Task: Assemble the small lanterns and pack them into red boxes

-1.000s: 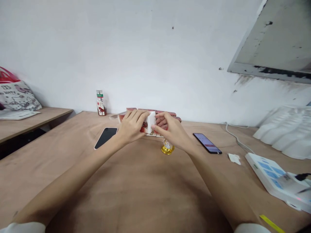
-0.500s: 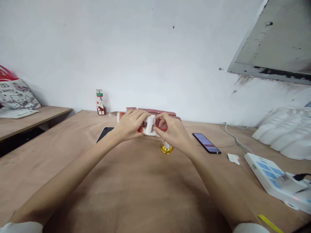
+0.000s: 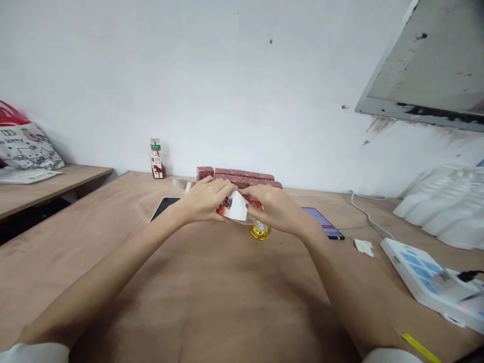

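My left hand (image 3: 206,200) is wrapped round a small red-and-white cardboard box (image 3: 235,205), with the fingers over its top and the thumb underneath. A plain white flap of the box faces the right side. At that flap my right hand (image 3: 274,206) closes in, its thumb and fingers bent against the edge. The hands cover most of the box. Just below the right hand, a small clear ornament with a shiny gold base (image 3: 260,232) stands on the table, its upper part partly hidden. Several red printed boxes (image 3: 245,174) are lined up behind the hands.
A phone (image 3: 163,207) lies behind my left forearm, another phone (image 3: 325,224) by my right. A bottle (image 3: 157,160) stands near the wall. To the right are a white power strip (image 3: 412,267), a scrap of paper (image 3: 363,247) and white moulded trays (image 3: 446,206).
The held box has come slightly lower and nearer, and its white end has tilted. My right hand has moved left and down against the flap; its fingers were further apart before.
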Demonstrator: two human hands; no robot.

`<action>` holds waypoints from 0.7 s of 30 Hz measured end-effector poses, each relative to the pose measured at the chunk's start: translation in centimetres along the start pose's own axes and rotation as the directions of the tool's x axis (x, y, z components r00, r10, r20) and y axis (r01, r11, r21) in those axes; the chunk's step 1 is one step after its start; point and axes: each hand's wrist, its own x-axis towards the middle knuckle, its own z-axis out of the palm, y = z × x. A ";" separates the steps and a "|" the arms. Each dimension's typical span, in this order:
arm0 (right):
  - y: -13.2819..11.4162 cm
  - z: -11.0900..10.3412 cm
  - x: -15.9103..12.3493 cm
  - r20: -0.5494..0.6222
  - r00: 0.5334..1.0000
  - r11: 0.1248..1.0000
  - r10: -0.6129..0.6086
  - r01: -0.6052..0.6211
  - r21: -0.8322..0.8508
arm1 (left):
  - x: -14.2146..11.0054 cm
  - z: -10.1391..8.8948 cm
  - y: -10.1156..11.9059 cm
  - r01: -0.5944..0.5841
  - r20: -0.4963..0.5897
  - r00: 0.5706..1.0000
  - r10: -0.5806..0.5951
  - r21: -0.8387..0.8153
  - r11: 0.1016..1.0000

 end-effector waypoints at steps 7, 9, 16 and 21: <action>-0.4 -1.2 -0.1 0.122 0.990 0.961 -0.069 0.033 0.274 | -0.1 -0.3 0.5 0.064 0.060 0.996 -0.072 0.121 0.991; -0.6 -1.3 -0.2 0.146 0.986 0.944 -0.080 0.028 0.328 | -0.1 -0.5 0.6 0.091 0.091 0.990 -0.104 0.137 0.986; -0.1 -1.5 -0.5 0.248 0.967 0.982 0.063 -0.105 0.158 | -0.5 -1.7 -2.8 0.183 0.164 0.960 -0.228 0.249 0.951; 1.1 -1.7 -1.1 0.428 0.878 0.974 0.215 -0.227 -0.022 | -3.4 -1.0 -9.2 0.363 0.100 0.898 -0.428 0.378 0.851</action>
